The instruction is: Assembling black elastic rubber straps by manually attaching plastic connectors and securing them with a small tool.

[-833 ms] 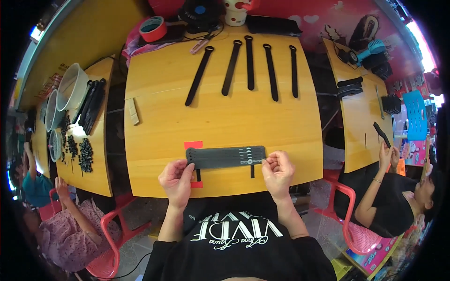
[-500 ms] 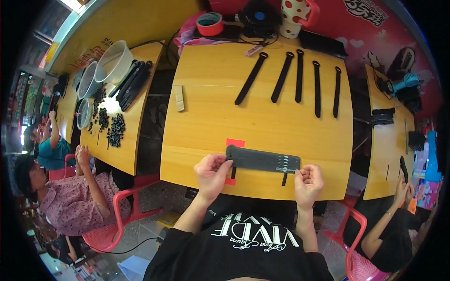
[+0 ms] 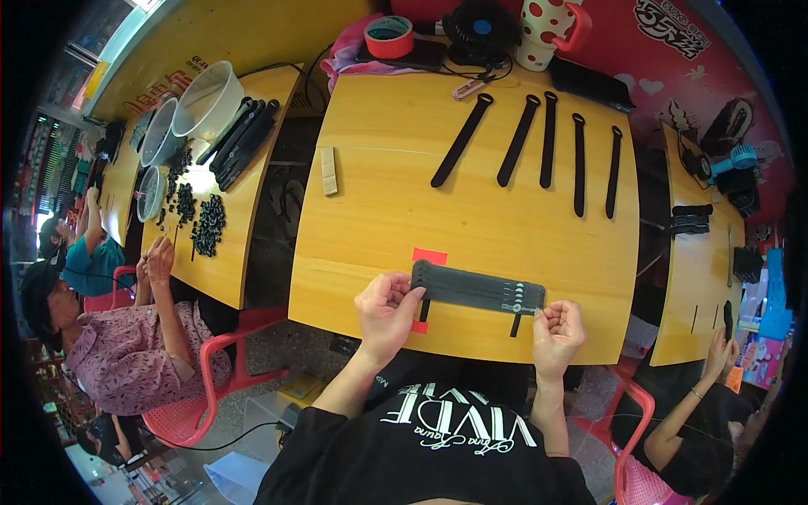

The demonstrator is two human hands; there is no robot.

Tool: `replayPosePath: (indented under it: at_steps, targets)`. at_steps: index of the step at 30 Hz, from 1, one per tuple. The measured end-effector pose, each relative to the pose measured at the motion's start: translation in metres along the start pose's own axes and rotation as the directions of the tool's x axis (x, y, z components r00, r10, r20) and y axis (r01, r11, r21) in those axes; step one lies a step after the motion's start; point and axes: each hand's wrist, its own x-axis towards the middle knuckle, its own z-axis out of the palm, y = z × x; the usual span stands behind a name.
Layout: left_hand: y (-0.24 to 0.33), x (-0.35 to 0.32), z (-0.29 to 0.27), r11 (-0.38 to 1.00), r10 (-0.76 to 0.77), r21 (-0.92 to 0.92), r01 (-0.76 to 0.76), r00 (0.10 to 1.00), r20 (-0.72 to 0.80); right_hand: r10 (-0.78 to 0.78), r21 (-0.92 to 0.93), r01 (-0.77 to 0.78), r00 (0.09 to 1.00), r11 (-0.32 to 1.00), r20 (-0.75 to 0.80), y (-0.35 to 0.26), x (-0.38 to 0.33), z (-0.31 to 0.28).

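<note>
Near the front edge of the table, my left hand (image 3: pixel 385 316) pinches the rounded ends of a flat, overlapping set of black straps (image 3: pixel 475 287). My right hand (image 3: pixel 558 338) has its fingers closed at the other end, by the small white prints. The set stretches level between both hands, its strap edges slightly staggered. Beneath it, red tape (image 3: pixel 430 255) and a dark strip (image 3: pixel 515 325) show on the tabletop. Farther back lie several separate black straps (image 3: pixel 508 141), each with a slotted, rounded head at its far end.
A wooden block strip (image 3: pixel 329 172) lies on the table's (image 3: pixel 362 227) left side. At the back stand a red tape roll (image 3: pixel 389 38), a black fan (image 3: pixel 481 29) and a dotted cup (image 3: pixel 536 34). Co-workers sit at side tables; the left one bears clear tubs (image 3: pixel 207 101) and small black pieces (image 3: pixel 208 225).
The whole view has shifted slightly. My hands keep the same hold on the black straps, almost unmoved. The left co-worker's hands have moved a little.
</note>
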Motion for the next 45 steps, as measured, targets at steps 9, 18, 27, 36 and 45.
replayPosePath:
  at_steps: [9, 18, 27, 36, 45]
  targets:
    - [0.004, 0.000, -0.001, 0.990, 0.071, 0.123, -0.067, 0.997, -0.022, -0.051, -0.021, 0.051, 0.999, 0.998, -0.005, 0.004, 0.000, 0.000]
    - [-0.011, 0.002, -0.002, 0.975, 0.191, 0.108, -0.193, 0.981, 0.025, 0.001, 0.123, -0.006, 0.999, 0.992, 0.040, 0.009, 0.003, -0.005]
    - [0.024, -0.011, -0.017, 0.550, 0.638, 0.474, -0.688, 0.712, 0.293, -0.155, 0.072, 0.149, 0.984, 0.986, 0.091, 0.005, 0.008, -0.008]
    - [0.026, 0.041, -0.027, 0.519, 0.449, 0.500, -0.693, 0.719, 0.530, -0.396, -0.231, 0.399, 0.916, 0.887, 0.063, 0.019, 0.020, -0.044]
    - [0.044, 0.148, 0.066, 0.283, 0.390, 0.815, -0.506, 0.837, 0.384, -0.512, -0.276, 0.484, 0.858, 0.830, -0.037, 0.027, 0.013, -0.052]
